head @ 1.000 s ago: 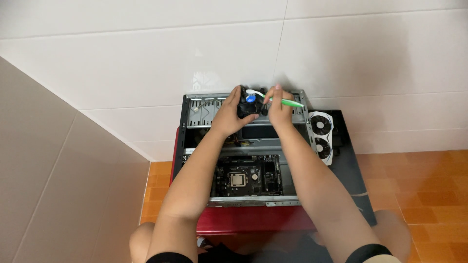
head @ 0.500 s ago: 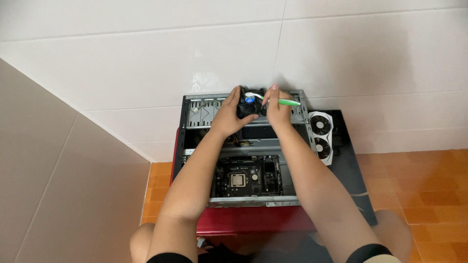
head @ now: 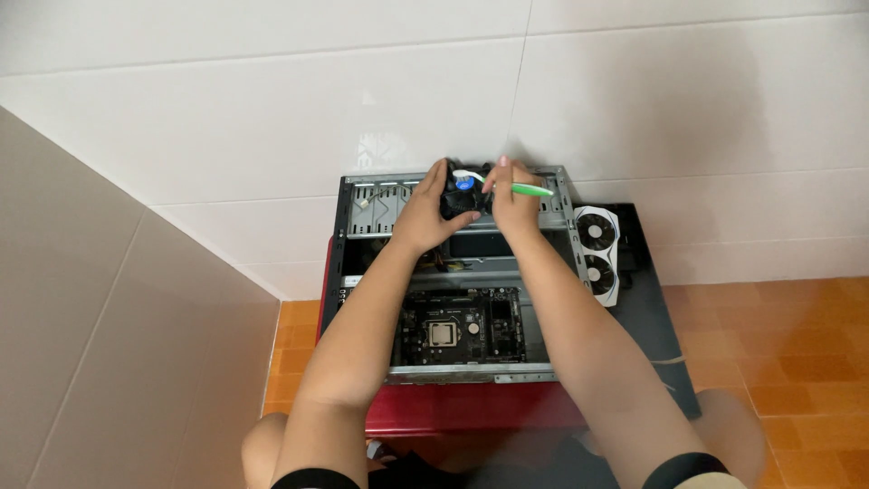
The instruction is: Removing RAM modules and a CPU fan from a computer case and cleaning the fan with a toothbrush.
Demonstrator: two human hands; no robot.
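Overhead, an open computer case lay on its side against the white tiled wall, its red outer panel toward the person at 6 o'clock. Both forearms reached from 6 o'clock to the far end of the case at 12 o'clock.

Left hand: fingers curled around a small black cooler fan, grasping it from its 9 o'clock side; thumb lay under the fan's near edge. A round blue label sat at the fan's hub.

Right hand: clenched on a green-and-white toothbrush. Green handle stuck out toward 3 o'clock, white head end pointed toward 9 o'clock and lay over the top of the fan. Whether the bristles touched the blades could not be told.

The fan was held above the far end of the case, at 12 o'clock from the motherboard, which sat in the case floor with its square silver processor socket showing.

At 3 o'clock of the case, a white-and-black graphics card with two round fans lay on a dark mat. Orange floor tiles ran along 3 o'clock.
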